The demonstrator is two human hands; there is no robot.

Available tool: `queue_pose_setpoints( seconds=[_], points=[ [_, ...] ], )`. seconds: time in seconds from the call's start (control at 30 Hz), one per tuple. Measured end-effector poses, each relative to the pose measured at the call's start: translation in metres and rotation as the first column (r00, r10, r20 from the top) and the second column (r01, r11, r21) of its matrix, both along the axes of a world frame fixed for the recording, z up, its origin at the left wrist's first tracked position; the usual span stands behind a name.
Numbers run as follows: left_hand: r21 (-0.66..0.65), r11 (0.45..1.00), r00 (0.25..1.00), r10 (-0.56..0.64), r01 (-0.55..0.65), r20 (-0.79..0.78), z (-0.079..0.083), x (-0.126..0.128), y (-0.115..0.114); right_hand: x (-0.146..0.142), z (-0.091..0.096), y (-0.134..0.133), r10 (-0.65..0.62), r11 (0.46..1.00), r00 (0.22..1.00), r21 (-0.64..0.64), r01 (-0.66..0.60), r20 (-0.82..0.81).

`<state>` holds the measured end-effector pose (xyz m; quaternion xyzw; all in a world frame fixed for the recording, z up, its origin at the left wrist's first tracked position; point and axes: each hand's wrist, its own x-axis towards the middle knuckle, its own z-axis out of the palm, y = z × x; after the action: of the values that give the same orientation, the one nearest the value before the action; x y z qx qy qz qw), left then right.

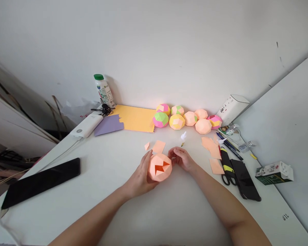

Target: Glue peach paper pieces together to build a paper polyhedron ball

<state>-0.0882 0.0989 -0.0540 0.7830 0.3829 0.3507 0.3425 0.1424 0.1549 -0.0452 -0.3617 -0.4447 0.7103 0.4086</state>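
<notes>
A peach paper ball (154, 176) of flat facets rests in my left hand (142, 176), whose fingers and thumb wrap its left side. Two angular gaps in its front open onto a darker orange inside. Close by the ball's right side is my right hand (182, 159), fingers curled and pressed together; whatever they may hold is too small to make out. Beyond the ball lie a peach paper square (159, 146) and a small cut peach piece (147, 146). A small white-tipped glue bottle (183, 136) stands behind my right hand.
Several finished faceted paper balls (177, 121) sit along the wall. Yellow card (137, 118) and purple card (109, 125) lie left of them. At right are peach scraps (212, 147), scissors (228, 167), a phone (245, 179) and a carton (274, 173). A black slab (42, 182) lies left.
</notes>
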Motion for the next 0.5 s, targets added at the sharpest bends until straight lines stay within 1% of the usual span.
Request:
queue_pose_setpoints(
  seconds=[0.1, 0.23, 0.37, 0.43, 0.5],
  points=[
    [0.054, 0.999, 1.0, 0.004, -0.005, 0.011, -0.0029, 0.0001, 0.002, 0.0021, -0.003, 0.0025, 0.0, 1.0, 1.0, -0.022, -0.001, -0.021],
    [0.047, 0.999, 1.0, -0.01, 0.009, 0.023, -0.0033, -0.0003, 0.0009, 0.0034, -0.0059, 0.0036, 0.0, 0.999, 1.0, -0.037, 0.0, -0.007],
    [-0.025, 1.0, 1.0, 0.01, -0.009, 0.013, -0.0014, -0.0022, -0.0017, 0.0037, -0.0062, 0.0035, -0.004, 0.999, 1.0, -0.037, 0.005, 0.022],
    [-0.085, 0.996, 0.999, 0.034, -0.033, 0.009, -0.0002, -0.004, -0.0029, 0.0035, -0.0044, 0.0026, 0.025, 0.999, 0.999, -0.03, -0.024, 0.047],
    [-0.177, 0.984, 0.999, 0.037, -0.034, 0.012, 0.0013, -0.0059, -0.0041, 0.003, -0.0014, 0.0008, 0.074, 0.997, 0.994, -0.017, -0.073, 0.082]
  ],
)
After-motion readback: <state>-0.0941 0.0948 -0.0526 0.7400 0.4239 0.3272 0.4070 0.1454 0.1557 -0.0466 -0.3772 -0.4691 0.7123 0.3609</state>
